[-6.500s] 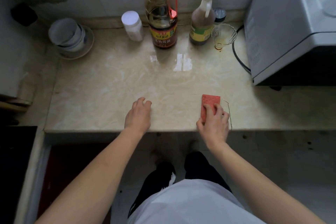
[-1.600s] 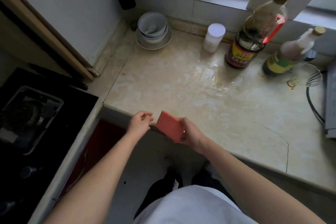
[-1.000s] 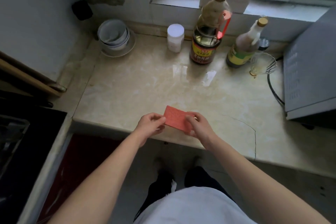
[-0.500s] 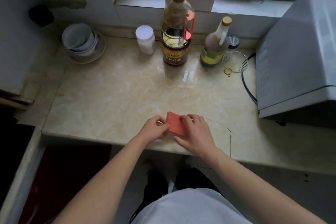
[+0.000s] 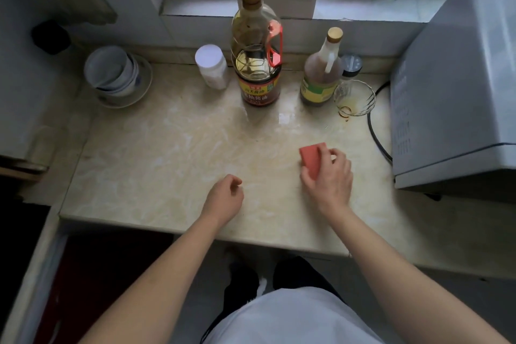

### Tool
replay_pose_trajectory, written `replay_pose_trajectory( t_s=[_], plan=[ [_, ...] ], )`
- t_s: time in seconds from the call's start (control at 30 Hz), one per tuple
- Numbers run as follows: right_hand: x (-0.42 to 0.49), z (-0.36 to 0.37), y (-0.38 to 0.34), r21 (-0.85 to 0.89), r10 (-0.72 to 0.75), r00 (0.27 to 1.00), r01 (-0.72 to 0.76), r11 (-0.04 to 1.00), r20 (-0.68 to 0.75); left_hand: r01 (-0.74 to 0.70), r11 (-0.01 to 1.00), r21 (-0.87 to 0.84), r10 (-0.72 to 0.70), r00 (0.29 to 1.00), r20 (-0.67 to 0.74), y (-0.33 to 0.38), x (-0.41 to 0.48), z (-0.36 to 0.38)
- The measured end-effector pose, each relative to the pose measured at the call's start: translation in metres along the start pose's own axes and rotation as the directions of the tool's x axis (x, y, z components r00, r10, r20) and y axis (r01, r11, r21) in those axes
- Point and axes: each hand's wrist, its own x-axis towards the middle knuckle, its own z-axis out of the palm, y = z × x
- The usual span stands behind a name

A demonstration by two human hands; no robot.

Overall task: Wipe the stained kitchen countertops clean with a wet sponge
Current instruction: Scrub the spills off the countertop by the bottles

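A red sponge [image 5: 310,158] lies on the beige marble countertop [image 5: 167,153], right of centre. My right hand [image 5: 331,179] grips it from the near side, thumb on its left edge and fingers curled over its right end. My left hand [image 5: 224,198] hovers near the front edge with fingers loosely curled, holding nothing. Pale wet streaks cover the middle of the counter, and yellowish staining shows around the sponge.
Along the back stand a white jar [image 5: 211,66], a large soy sauce bottle [image 5: 257,56], a smaller brown bottle [image 5: 322,72] and a glass bowl [image 5: 354,98] with a brown ring. Stacked bowls [image 5: 114,75] sit back left. A grey appliance [image 5: 452,86] and its black cable [image 5: 375,134] occupy the right.
My left hand has let go of the sponge and drawn back. My right hand has carried the sponge right and away from me, down onto the counter.
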Motion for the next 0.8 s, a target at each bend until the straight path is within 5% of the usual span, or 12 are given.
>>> replay_pose_trajectory(
  t_s=[0.13, 0.27, 0.57, 0.8],
  plan=[
    [0.038, -0.007, 0.027, -0.043, 0.16, 0.985, -0.164, 0.986, -0.068, -0.005, 0.97, 0.243, 0.033, 0.993, -0.114, -0.02, 0.003, -0.011],
    [0.047, 0.006, 0.034, -0.108, 0.088, 0.996, -0.087, 0.99, 0.0, -0.019, 0.917, 0.398, 0.086, 0.985, -0.149, -0.031, 0.007, -0.018],
    [0.046, 0.012, 0.04, -0.099, 0.038, 0.999, -0.037, 0.994, 0.016, -0.117, 0.803, 0.584, 0.119, 0.992, 0.035, 0.025, 0.023, -0.006],
    [0.049, 0.015, 0.037, -0.065, 0.051, 0.998, -0.049, 0.997, 0.022, -0.092, 0.765, 0.637, 0.01, 0.991, 0.132, 0.033, 0.042, 0.009]
  ],
)
